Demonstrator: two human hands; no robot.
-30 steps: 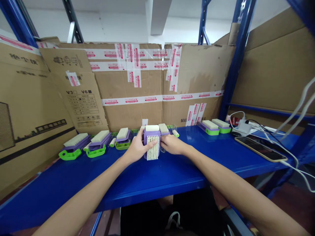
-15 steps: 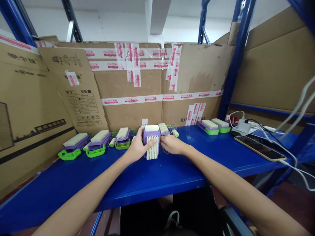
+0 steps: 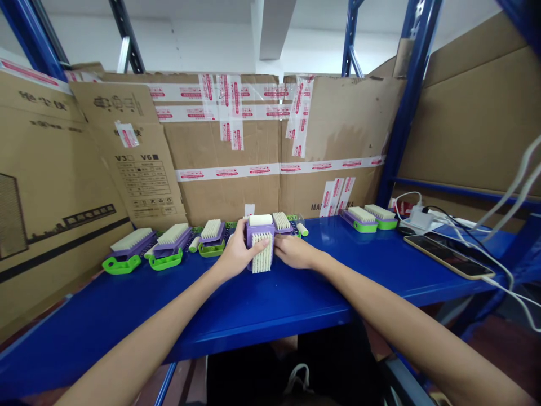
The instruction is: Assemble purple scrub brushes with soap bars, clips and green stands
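My left hand point(image 3: 237, 248) is wrapped round a purple brush point(image 3: 262, 254) with cream bristles facing me and a cream roller along its top, its thumb lying over the bristles. Close against the brush's right side, my right hand point(image 3: 293, 251) has its fingers curled; their tips are hidden behind the brush, so what they hold cannot be made out. Just behind my hands sits another purple brush point(image 3: 282, 221), with green parts and a small cream roller point(image 3: 302, 229) beside it.
Several purple and green brushes point(image 3: 169, 242) stand in a row at the left of the blue shelf point(image 3: 270, 316). Two more point(image 3: 360, 219) are at the back right. A phone point(image 3: 448, 256) with white cables lies far right. Cardboard point(image 3: 228, 197) walls the back.
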